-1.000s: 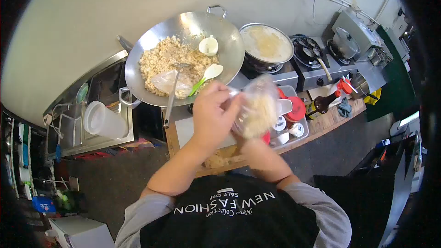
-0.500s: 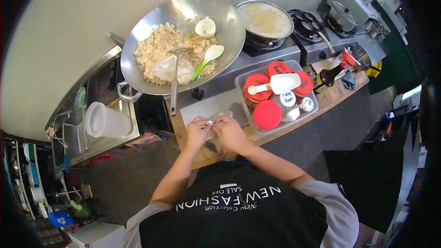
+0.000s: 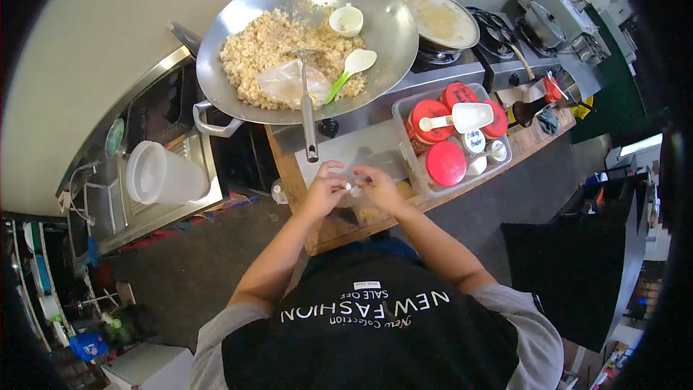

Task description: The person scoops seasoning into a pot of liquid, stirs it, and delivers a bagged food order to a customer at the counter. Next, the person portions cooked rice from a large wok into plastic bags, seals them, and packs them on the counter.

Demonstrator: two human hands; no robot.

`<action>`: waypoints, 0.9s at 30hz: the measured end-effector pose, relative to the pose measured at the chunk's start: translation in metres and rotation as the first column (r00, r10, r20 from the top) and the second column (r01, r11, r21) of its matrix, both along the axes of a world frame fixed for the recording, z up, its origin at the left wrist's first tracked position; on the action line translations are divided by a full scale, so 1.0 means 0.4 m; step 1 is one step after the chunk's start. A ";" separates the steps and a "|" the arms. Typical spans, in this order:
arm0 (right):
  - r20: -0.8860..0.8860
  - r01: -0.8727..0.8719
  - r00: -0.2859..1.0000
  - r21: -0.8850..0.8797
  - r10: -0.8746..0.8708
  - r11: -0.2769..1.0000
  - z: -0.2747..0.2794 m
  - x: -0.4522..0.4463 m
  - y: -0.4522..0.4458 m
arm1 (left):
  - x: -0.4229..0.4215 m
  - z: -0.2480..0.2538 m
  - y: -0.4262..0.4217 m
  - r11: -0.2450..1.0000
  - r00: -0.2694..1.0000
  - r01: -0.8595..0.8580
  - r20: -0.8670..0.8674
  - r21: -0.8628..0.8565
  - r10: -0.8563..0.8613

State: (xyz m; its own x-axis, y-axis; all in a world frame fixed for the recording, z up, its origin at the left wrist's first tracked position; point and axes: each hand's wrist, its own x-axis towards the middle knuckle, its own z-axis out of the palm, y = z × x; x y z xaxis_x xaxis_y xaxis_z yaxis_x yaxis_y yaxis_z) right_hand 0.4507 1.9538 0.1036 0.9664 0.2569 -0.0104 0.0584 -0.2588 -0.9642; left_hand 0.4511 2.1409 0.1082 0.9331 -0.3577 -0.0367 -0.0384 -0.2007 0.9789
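My left hand [image 3: 326,191] has its fingers pinched on a thin, see-through plastic bag [image 3: 352,201] above the near edge of the worktop. Facing it, my right hand [image 3: 380,189] grips the other side of the same bag, fingertips bent inward. A small white spot shows at the left fingertips; I cannot make out what it is. Beneath and beyond the hands lies a pale flat board [image 3: 368,146]. Close to my right hand stands a clear plastic bin [image 3: 433,191] of red-lidded jars [image 3: 445,164], with a white scoop [image 3: 473,117] on top.
A large wok [image 3: 393,43] of crumbly food [image 3: 253,50] holds a metal-handled tool [image 3: 308,126], a green-handled spoon [image 3: 359,62], a white cup [image 3: 346,21] and a clear bag [image 3: 278,83]. A pot [image 3: 440,18] stands behind; a translucent tub [image 3: 170,173] sits left.
My hands have moved slightly apart, with the plastic bag still between them. The view has shifted, so the wok and bin appear higher and farther right.
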 end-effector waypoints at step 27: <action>0.012 0.067 0.998 -0.041 -0.067 0.997 0.024 0.110 -0.046 | 0.043 0.017 -0.061 0.940 0.867 -0.296 0.460 0.169 0.190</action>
State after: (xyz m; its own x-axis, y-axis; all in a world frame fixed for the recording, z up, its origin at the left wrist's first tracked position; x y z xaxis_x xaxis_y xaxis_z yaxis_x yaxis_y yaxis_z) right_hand 0.4948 1.9355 0.1131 0.9815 0.1911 -0.0092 0.0499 -0.3025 -0.9518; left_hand 0.4685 2.1164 0.1152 0.9299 -0.1483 0.3367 -0.3657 -0.4727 0.8018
